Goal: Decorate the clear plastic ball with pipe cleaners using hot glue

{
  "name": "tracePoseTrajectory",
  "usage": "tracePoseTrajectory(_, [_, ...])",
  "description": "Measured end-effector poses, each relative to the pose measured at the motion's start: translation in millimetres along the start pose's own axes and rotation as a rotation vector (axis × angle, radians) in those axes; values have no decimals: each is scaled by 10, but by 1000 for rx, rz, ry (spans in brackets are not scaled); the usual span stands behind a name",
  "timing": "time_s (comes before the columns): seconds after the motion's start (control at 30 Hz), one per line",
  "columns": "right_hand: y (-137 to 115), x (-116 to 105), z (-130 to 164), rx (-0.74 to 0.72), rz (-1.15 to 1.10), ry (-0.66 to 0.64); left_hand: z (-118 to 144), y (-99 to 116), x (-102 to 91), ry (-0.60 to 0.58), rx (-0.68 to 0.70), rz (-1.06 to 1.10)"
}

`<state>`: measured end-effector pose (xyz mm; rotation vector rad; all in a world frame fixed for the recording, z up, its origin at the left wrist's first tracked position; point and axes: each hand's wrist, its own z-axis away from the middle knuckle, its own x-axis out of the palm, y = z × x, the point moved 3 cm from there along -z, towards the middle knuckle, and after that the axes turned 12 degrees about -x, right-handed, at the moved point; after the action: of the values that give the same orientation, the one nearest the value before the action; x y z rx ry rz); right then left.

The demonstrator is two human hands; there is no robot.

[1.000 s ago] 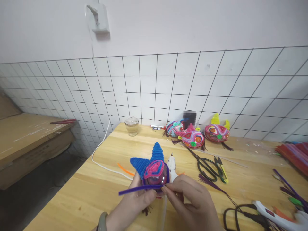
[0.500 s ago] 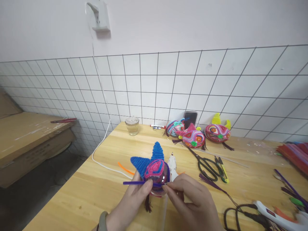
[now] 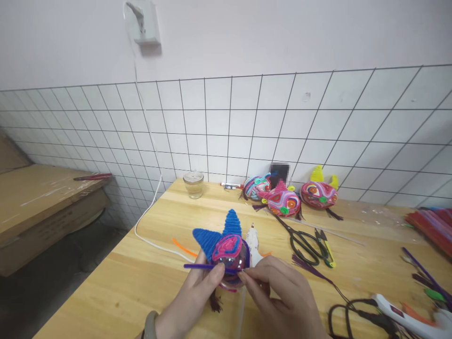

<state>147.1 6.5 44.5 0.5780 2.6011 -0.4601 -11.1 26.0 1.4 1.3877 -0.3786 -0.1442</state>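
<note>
A clear, rounded craft ornament (image 3: 231, 259) with blue pipe-cleaner ears (image 3: 231, 224), a pink-and-blue coiled patch and a dark tassel rests in my left hand (image 3: 203, 287). That hand is closed round it, its thumb pressing a purple pipe cleaner (image 3: 197, 266) across the front. The strip also runs up the ornament's right edge. My right hand (image 3: 282, 287) pinches the pipe cleaner between thumb and forefinger at the ornament's lower right. Just behind lies a white glue gun (image 3: 253, 242), partly hidden by the ornament and my right hand.
Finished-looking yarn-covered fish (image 3: 282, 201) stand along the wall. Scissors (image 3: 303, 245) and a yellow cutter (image 3: 328, 249) lie to the right, with a white-handled corded tool (image 3: 402, 315) nearer me. A lidded glass (image 3: 193, 184) stands at the back left. Pipe-cleaner bundles (image 3: 432, 235) lie far right.
The free left end of the purple pipe cleaner has shifted slightly right and up. Both hands keep nearly the same grip and place.
</note>
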Motion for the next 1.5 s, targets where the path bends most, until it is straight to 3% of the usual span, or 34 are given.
tracePoseTrajectory(0.33, [16, 3, 1, 8, -25, 26, -7, 4, 25, -34, -4, 56])
tracePoseTrajectory(0.87, [56, 25, 14, 115, -161, 68, -20, -105, -36, 79, -19, 89])
tracePoseTrajectory(1.07, [83, 37, 26, 219, -235, 118, -28, -164, -90, 160, -45, 147])
tracePoseTrajectory(1.43, [112, 56, 58, 201, -322, 116, -35, -186, -93, 124, 1, 195])
tracePoseTrajectory(1.5, [135, 64, 64, 255, -344, 146, -36, -177, -85, 118, 4, 197])
